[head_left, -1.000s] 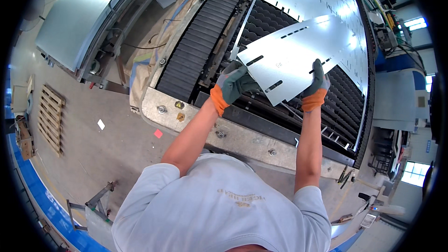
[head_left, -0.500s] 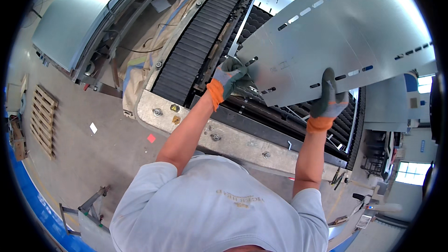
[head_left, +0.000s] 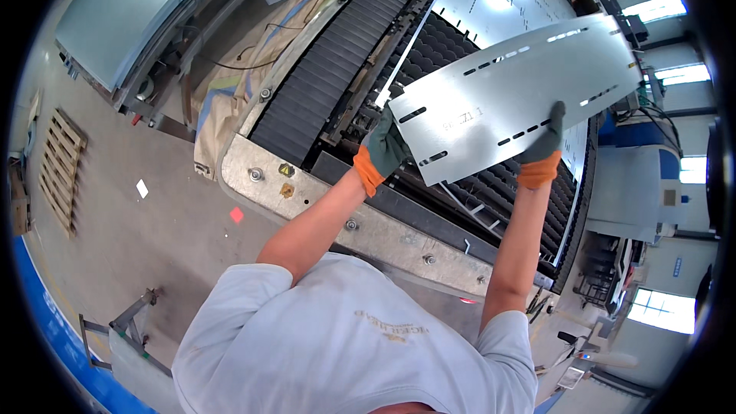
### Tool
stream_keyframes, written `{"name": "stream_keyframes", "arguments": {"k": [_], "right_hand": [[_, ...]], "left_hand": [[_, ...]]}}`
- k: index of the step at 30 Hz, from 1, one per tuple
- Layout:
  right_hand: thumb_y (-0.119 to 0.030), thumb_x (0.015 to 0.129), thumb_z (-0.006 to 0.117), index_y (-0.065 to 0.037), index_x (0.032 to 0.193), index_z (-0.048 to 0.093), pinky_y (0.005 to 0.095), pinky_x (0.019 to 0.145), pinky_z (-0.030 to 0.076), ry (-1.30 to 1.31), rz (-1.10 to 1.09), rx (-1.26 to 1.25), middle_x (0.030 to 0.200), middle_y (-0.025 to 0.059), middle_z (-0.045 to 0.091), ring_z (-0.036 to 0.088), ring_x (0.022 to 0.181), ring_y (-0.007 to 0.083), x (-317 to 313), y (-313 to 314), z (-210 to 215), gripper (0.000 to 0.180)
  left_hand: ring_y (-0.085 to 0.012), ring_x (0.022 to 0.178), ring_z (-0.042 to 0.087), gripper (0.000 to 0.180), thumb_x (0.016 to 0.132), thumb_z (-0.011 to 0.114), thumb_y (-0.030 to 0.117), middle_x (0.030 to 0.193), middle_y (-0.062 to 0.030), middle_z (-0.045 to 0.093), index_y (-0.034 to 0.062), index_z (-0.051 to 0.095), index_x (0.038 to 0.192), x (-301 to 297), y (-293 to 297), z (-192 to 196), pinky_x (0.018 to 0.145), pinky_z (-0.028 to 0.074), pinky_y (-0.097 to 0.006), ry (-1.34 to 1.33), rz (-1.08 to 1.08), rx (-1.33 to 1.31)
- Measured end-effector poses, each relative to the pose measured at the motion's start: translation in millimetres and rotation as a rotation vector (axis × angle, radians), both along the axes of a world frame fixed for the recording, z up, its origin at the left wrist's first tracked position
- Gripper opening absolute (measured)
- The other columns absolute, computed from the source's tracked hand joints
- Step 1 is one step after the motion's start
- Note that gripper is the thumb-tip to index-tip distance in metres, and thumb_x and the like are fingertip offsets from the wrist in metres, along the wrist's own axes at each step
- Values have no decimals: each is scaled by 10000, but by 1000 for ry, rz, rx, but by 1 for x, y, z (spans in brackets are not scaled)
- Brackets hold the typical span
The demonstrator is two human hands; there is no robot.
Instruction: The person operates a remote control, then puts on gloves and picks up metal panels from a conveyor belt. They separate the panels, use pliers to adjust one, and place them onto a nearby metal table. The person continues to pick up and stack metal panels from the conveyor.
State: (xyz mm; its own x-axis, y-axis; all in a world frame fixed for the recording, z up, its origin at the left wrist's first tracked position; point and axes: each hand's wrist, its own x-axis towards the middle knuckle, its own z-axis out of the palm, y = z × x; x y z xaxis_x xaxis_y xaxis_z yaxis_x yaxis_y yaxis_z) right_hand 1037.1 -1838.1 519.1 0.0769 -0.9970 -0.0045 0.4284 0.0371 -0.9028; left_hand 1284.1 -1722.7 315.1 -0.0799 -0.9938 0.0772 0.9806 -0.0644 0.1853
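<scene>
A long slotted sheet metal panel (head_left: 506, 96) is held up above the machine bed, stretching away to the right. My left hand (head_left: 389, 146), in a dark green glove with an orange cuff, grips its near left corner. Along the lower long edge, my gloved right hand (head_left: 543, 146) holds the panel, thumb on top and the other fingers hidden beneath. Rows of slots run near both long edges. Beneath it lies the dark slatted bed (head_left: 441, 54), and a larger perforated metal sheet (head_left: 491, 0) rests on the bed's far part.
A ribbed black cover (head_left: 345, 38) runs along the machine's left side, beside its pale metal frame (head_left: 257, 161). At far left, metal sheets (head_left: 130, 11) lie on a rack. A wooden pallet (head_left: 59, 169) is on the floor. Black cables (head_left: 659, 119) hang at right.
The panel has tilted flatter and its far end has dropped, showing more of the sheet behind. Both hands stay on it, the right slightly farther right.
</scene>
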Motion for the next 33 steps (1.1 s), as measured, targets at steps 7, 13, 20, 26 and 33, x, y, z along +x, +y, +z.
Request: {"name": "stream_keyframes", "arguments": {"k": [7,13,20,26,33], "right_hand": [[-343,1038,594,11,1345,552,491,965,555,-33,-66,271,1265,179,658,664,1102,328,-33,-46,-119,470],[-221,1021,544,-50,1385,556,548,1064,486,-77,-116,576,1346,155,648,635,1189,369,-60,-37,-215,402],[-262,1017,572,-43,1316,596,524,1016,508,-9,-97,650,1275,127,682,650,1141,339,-73,-32,-211,371],[-172,941,756,32,1169,679,368,899,550,177,-341,171,1117,96,705,677,999,205,-54,-9,-150,315],[-264,914,803,28,1032,720,262,639,456,567,-483,-338,878,31,687,571,713,104,51,36,-13,326]], "left_hand": [[-164,1190,635,492,1092,460,431,1369,-28,639,143,487,1490,5,5,-28,983,537,-345,59,69,52],[-161,1127,665,478,1080,484,445,1299,-39,675,118,536,1426,3,-1,-27,939,559,-338,17,128,156],[-148,758,654,356,1067,541,424,957,-17,723,115,638,1214,0,11,-35,627,502,-290,-9,51,425],[-116,773,661,301,1068,546,386,970,0,723,139,660,1197,-2,16,-34,578,493,-269,-99,69,468],[-90,684,601,323,1038,576,476,843,39,676,163,653,1059,14,22,-41,590,502,-285,-275,46,461]]}}
